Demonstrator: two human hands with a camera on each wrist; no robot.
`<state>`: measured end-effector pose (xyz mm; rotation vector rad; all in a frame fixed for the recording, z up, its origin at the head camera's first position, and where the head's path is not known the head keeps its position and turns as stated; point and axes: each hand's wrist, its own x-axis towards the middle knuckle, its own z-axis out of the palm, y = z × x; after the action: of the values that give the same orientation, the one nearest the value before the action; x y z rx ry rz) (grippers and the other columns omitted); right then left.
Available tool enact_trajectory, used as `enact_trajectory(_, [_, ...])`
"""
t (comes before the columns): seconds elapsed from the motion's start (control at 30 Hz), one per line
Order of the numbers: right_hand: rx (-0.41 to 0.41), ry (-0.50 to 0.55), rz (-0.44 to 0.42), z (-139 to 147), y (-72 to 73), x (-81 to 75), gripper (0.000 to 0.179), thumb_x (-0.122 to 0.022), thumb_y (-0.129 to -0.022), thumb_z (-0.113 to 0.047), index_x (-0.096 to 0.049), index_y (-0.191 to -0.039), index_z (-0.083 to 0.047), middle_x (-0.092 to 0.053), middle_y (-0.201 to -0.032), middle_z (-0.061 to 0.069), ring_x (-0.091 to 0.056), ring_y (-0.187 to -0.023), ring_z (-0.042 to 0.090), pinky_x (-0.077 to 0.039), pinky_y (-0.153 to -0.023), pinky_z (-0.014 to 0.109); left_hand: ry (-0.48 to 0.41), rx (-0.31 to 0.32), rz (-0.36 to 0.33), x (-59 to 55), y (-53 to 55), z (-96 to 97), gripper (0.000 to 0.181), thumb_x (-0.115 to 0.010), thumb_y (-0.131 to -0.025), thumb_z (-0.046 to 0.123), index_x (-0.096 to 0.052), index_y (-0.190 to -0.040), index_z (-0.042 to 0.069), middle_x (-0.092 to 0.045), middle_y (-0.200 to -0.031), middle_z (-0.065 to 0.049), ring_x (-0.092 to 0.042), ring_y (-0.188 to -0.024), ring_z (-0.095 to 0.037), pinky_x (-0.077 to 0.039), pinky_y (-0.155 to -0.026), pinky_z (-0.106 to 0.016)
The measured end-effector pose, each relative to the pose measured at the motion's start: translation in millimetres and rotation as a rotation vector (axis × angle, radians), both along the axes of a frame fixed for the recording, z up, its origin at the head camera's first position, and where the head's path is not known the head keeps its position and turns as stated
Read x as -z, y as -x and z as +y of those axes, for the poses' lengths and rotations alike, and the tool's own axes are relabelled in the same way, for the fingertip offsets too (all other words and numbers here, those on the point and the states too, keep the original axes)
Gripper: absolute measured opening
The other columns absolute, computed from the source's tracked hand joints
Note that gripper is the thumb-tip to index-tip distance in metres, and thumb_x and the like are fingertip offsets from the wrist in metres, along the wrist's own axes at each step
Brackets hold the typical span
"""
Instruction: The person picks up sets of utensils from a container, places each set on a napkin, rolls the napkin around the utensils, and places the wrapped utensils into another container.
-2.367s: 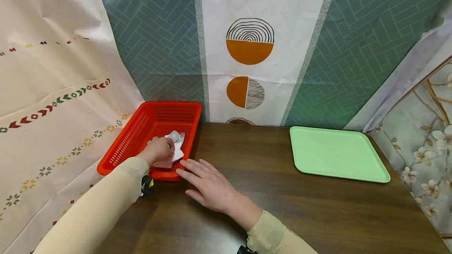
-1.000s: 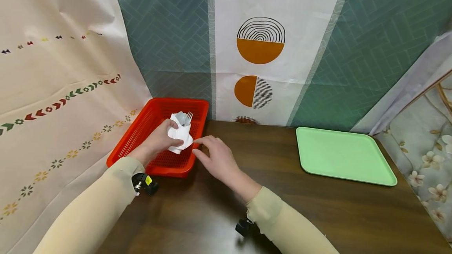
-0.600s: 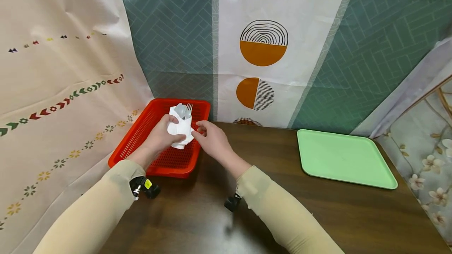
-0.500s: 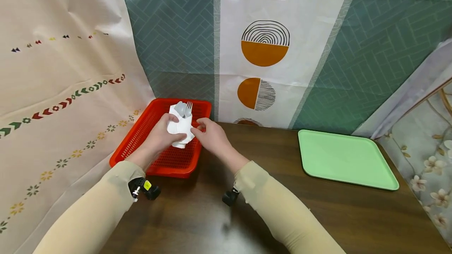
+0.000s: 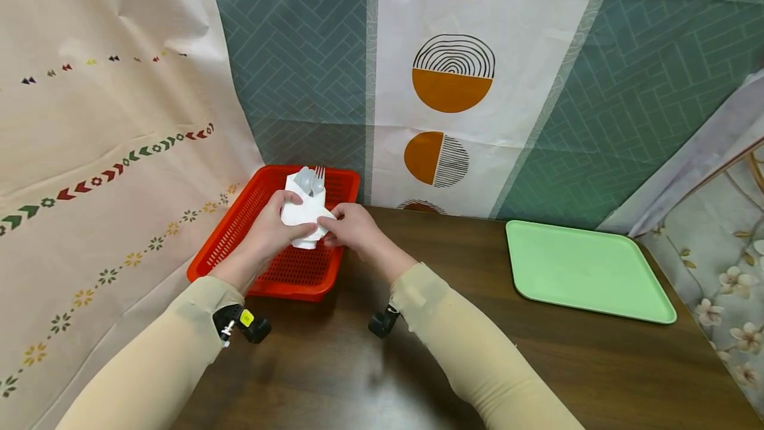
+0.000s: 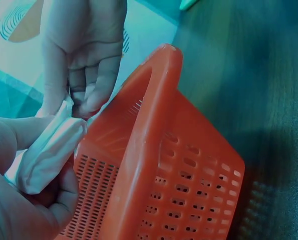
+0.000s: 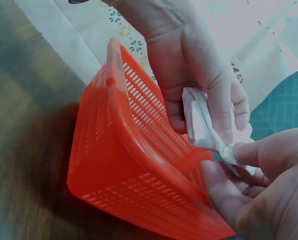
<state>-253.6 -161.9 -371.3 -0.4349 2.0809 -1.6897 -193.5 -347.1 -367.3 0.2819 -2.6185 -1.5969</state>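
Note:
A folded white napkin (image 5: 303,211) is held above the red plastic basket (image 5: 283,292), with a fork (image 5: 319,175) and clear spoons (image 5: 306,179) sticking out of its top. My left hand (image 5: 266,233) grips the bundle from the left, its thumb lying across the front. From the right, my right hand (image 5: 356,227) pinches a corner of the napkin between thumb and fingers. The left wrist view shows the napkin's folded lower end (image 6: 51,152) between both hands; the cutlery is hidden there. In the right wrist view the napkin (image 7: 201,122) sits beside the basket's rim (image 7: 133,135).
A light green tray (image 5: 587,271) lies on the right of the brown wooden table (image 5: 453,284). Patterned cloths hang at the back and left, the left one close against the basket. Cameras are strapped to both wrists.
My left hand has lifted the napkin and cutlery up from inside the basket. My right hand has moved from the basket's right edge to the napkin and now pinches its corner.

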Motion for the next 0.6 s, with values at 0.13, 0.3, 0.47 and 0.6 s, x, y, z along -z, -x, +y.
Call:
enact_trajectory(0.13, [0.035, 0.041, 0.001, 0, 1.0, 3.1, 0.013, -0.077, -0.104, -0.007, -0.067, -0.102, 0.000, -0.068, -0.100, 0.014, -0.080, -0.087, 0.037, -0.065, -0.088, 0.044, -0.032, -0.002, -0.003, 3.6, 0.0, 0.4, 0.073, -0.085, -0.098, 0.016, -0.039, -0.153, 0.010, -0.044, -0.156, -0.021, -0.049, -0.134, -0.038, -0.057, -0.089, -0.024])
enact_trajectory(0.3, [0.104, 0.072, 0.011, 0, 2.1, 6.8, 0.013, -0.078, -0.102, -0.005, -0.067, -0.098, -0.001, -0.069, -0.101, 0.013, -0.080, -0.092, 0.040, -0.066, -0.084, 0.038, -0.095, -0.016, -0.006, 8.0, 0.2, 2.0, 0.073, -0.083, -0.100, 0.015, -0.038, -0.158, 0.013, -0.040, -0.161, -0.019, -0.046, -0.139, -0.037, -0.052, -0.100, -0.030])
enact_trajectory(0.47, [0.100, 0.117, -0.028, 2, 4.5, 8.5, 0.012, -0.077, -0.102, -0.004, -0.067, -0.097, -0.001, -0.070, -0.103, 0.014, -0.080, -0.098, 0.042, -0.065, -0.083, 0.035, -0.172, -0.034, -0.012, 11.9, 0.0, 1.4, 0.082, -0.082, -0.101, 0.017, -0.031, -0.166, 0.019, -0.034, -0.166, -0.019, -0.042, -0.142, -0.038, -0.054, -0.099, -0.026])
enact_trajectory(0.6, [0.065, 0.152, -0.054, 3, 6.0, 8.8, 0.012, -0.074, -0.104, -0.003, -0.065, -0.097, -0.001, -0.070, -0.104, 0.015, -0.078, -0.107, 0.047, -0.065, -0.090, 0.041, -0.225, -0.034, -0.027, 14.3, 0.5, 0.4, 0.085, -0.081, -0.102, 0.020, -0.029, -0.169, 0.021, -0.035, -0.165, -0.020, -0.047, -0.138, -0.038, -0.057, -0.092, -0.022])
